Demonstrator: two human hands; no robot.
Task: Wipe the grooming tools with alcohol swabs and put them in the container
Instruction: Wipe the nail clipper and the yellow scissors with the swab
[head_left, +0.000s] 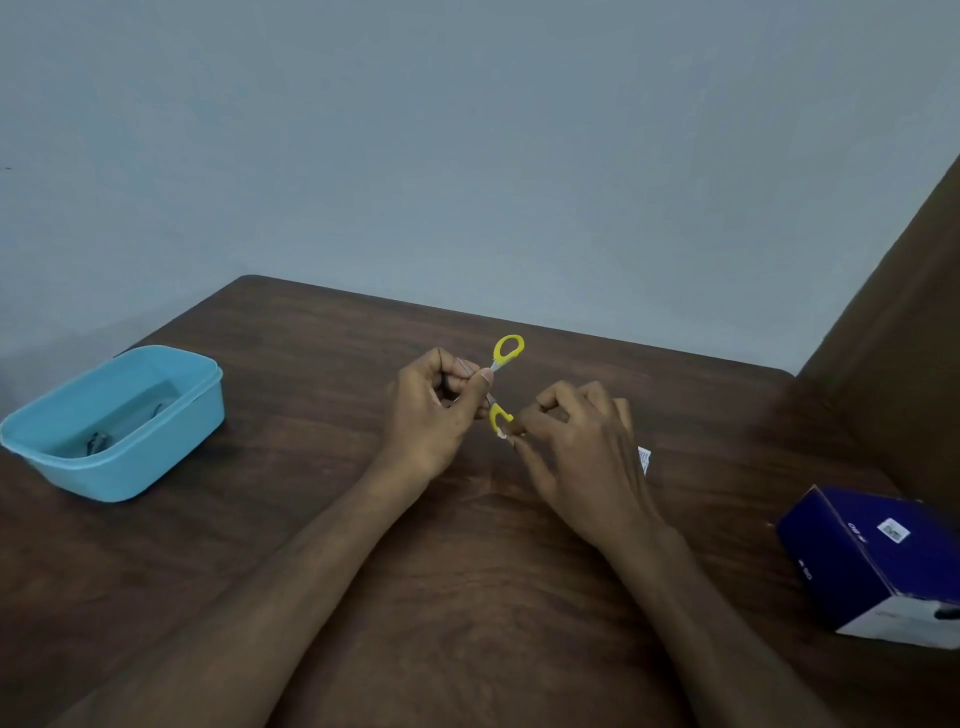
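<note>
Mid-wipe above the worktop: left hand pinches the yellow-handled scissors; right hand pinches a swab at the lower handle; blue container, at nine o'clock, likely awaits them next.

Yellow-handled scissors, a light blue plastic container, a navy and white box, a dark brown wood-grain table, a pale grey-blue wall.

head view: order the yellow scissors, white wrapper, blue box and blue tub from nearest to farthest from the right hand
From the right hand:
1. Yellow scissors, touching its fingertips at the lower handle loop, just to its left.
2. White wrapper, on the table just behind the hand's right edge.
3. Blue box, on the table's right side.
4. Blue tub, far left.
</note>
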